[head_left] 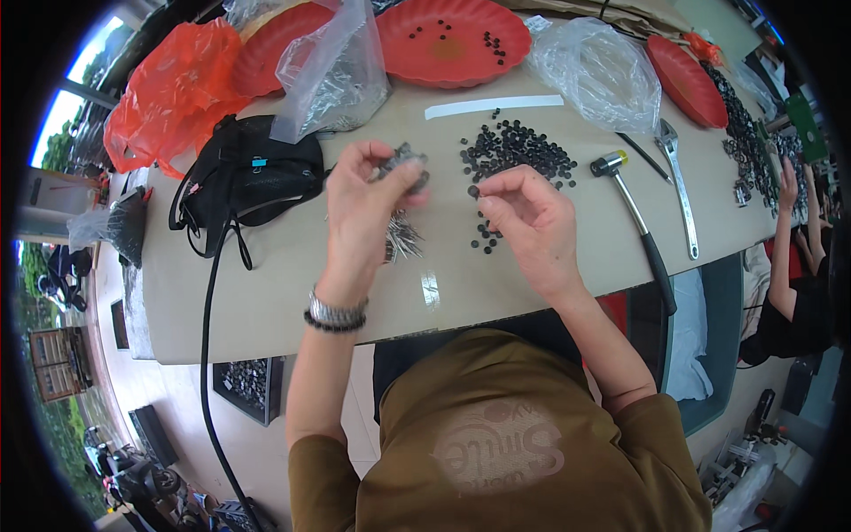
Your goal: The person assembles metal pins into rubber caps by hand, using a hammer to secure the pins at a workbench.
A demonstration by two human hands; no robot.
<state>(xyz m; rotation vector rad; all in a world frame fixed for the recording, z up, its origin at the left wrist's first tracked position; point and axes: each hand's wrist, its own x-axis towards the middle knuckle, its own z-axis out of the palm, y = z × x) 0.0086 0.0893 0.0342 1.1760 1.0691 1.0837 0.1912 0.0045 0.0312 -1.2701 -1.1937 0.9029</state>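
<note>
My left hand (362, 199) is closed around a blurred cluster of small grey parts (408, 168); their exact kind is too smeared to tell. Between the thumb and forefinger of my right hand (536, 222) is a small black round piece (473, 191). Beyond that hand spreads a heap of similar black round pieces (510, 146), with a few strays nearer me. Thin metal pins (405, 238) lie on the table just below my left hand, partly hidden by it.
A black bag (248, 168) with a strap lies left. Red plates (452, 53), an orange plastic bag (177, 93) and clear bags (603, 71) line the back. A hammer (638, 213) and an adjustable wrench (680, 191) lie right. Another person's hands (787, 191) work at far right.
</note>
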